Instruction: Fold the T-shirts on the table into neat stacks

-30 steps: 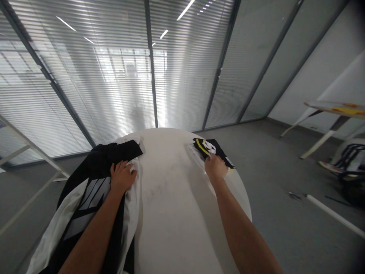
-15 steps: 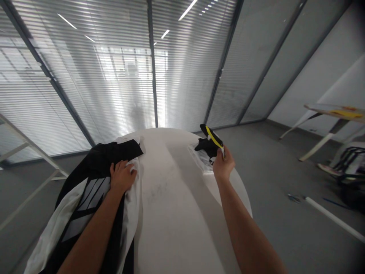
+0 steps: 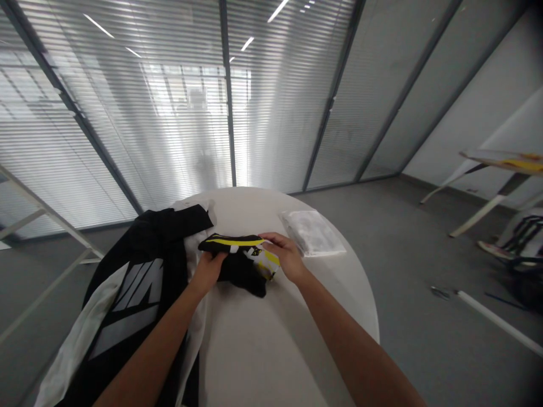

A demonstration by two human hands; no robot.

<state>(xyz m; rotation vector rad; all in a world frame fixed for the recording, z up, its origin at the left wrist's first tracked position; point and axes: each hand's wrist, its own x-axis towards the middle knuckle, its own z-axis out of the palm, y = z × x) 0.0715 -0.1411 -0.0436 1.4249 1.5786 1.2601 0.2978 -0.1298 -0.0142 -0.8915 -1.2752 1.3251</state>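
Note:
Both hands hold a small black garment with yellow and white stripes point(image 3: 241, 261) just above the middle of a round white table point(image 3: 271, 339). My left hand point(image 3: 208, 270) grips its left end with the fingers curled. My right hand point(image 3: 285, 255) pinches its right end, fingers closed on the fabric. A clear plastic bag point(image 3: 313, 239) lies flat on the table to the right of my right hand. A large black and white garment point(image 3: 131, 288) is draped over the table's left side, beside my left forearm.
Glass walls with blinds stand behind the table. A white metal frame point(image 3: 38, 226) is at the left. At the right are a folding table point(image 3: 500, 169), a bag on the floor point(image 3: 521, 243) and a white pole point(image 3: 496, 319) on the grey carpet.
My right hand lifted the striped garment off the plastic bag and brought it to the table's middle. My left hand left the large garment and took hold of the striped one.

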